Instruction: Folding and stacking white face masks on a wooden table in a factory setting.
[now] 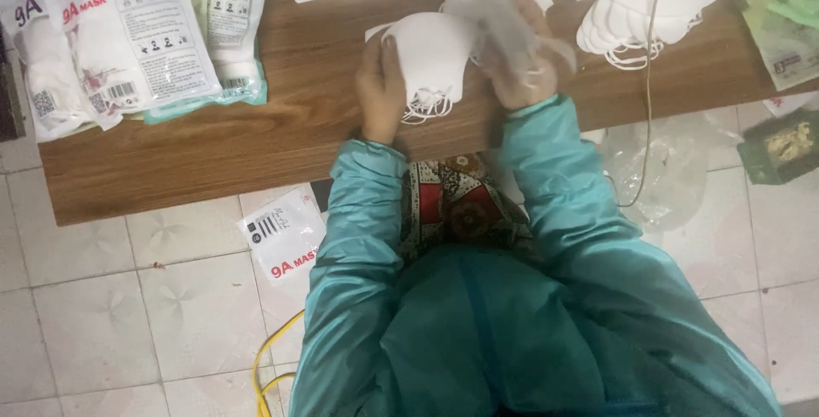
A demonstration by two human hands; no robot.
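My left hand [380, 84] grips the left side of a small stack of white face masks [433, 54], whose ear loops hang over the wooden table [281, 127]. My right hand [522, 58] is at the stack's right side and holds a thin clear plastic bag [512, 16], blurred by motion, against the masks. Both arms wear teal sleeves.
Sealed mask packets [111, 41] lie at the table's left end. Loose white masks [636, 7] are piled at the back right, with more packets [781, 16] at the far right. On the tiled floor lie a packet [283, 238], a clear bag [661, 165], a yellow cable [269, 366] and a green box [781, 144].
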